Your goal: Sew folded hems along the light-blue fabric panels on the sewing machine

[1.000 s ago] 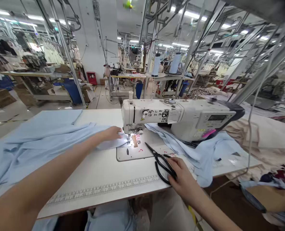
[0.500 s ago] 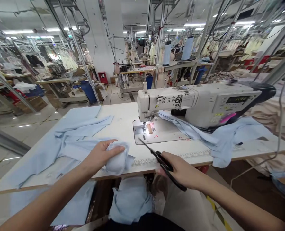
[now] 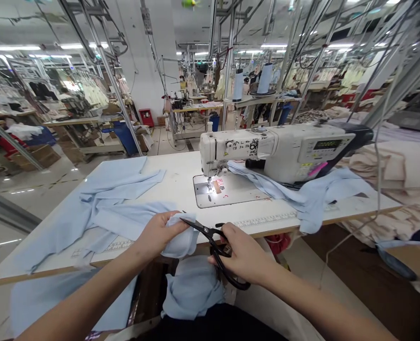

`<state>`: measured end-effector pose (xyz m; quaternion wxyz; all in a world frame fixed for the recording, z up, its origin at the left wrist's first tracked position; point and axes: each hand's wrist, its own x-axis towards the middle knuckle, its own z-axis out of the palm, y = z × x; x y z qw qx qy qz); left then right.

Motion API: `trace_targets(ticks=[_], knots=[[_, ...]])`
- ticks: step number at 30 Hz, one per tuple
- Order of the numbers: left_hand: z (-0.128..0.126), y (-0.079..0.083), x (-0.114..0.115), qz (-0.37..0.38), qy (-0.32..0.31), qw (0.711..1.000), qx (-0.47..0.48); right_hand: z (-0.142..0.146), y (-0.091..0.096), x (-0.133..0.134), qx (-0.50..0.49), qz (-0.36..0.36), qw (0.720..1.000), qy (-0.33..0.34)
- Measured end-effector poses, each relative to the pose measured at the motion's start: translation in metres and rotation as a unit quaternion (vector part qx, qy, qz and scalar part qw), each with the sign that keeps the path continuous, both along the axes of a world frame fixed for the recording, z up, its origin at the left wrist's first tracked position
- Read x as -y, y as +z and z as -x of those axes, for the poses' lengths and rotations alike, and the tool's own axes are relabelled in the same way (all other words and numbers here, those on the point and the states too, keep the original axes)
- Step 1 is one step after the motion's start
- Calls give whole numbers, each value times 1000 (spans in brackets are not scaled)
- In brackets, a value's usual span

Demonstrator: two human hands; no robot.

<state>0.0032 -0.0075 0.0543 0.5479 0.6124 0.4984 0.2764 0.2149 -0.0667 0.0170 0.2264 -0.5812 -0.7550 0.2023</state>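
Observation:
A small piece of light blue fabric [image 3: 180, 244] is pinched in my left hand [image 3: 162, 233] near the table's front edge. My right hand [image 3: 243, 253] grips black-handled scissors [image 3: 210, 233] by their loops. The blades point left and reach the upper edge of the fabric beside my left thumb; they look slightly parted. Whether they touch the cloth I cannot tell. Beyond my hands stands a white sewing machine [image 3: 238, 147], its lamp lighting the metal needle plate [image 3: 231, 192].
Light blue fabric pieces [image 3: 71, 208] lie spread on the left of the white table [image 3: 181, 166]. Another blue piece [image 3: 312, 194] trails from behind the machine to the right. More blue cloth [image 3: 193, 289] rests on my lap. A cable [image 3: 378, 170] hangs at right.
My right hand has brought the scissors left, from beside the machine plate to the fabric in my left hand. The blades, shut before, now look slightly parted. The view has shifted a little.

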Motion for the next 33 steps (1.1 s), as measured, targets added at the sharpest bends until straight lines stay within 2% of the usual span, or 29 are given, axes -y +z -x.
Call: trace_targets(ticks=[3,7,12,15,22,33], knots=[[-2,-5,-1,16,-15,1000,14,-4,-13,7,-10,5,1000,-7],[-7,-12,-3,43,-44,998,31,-12,-25,9,-98,0,995,-31],[-19,-15,-8,112,-95,982,118,-16,-5,2,-242,-36,968,-56],[-27,-16,-9,122,-102,978,132,-10,6,-4,-304,-50,950,-51],[-31,-29,-12,85,-119,979,141,10,-4,-19,-337,-83,937,-40],[-29,-37,-14,57,-128,986,90,9,-9,-20,-345,-83,933,-52]])
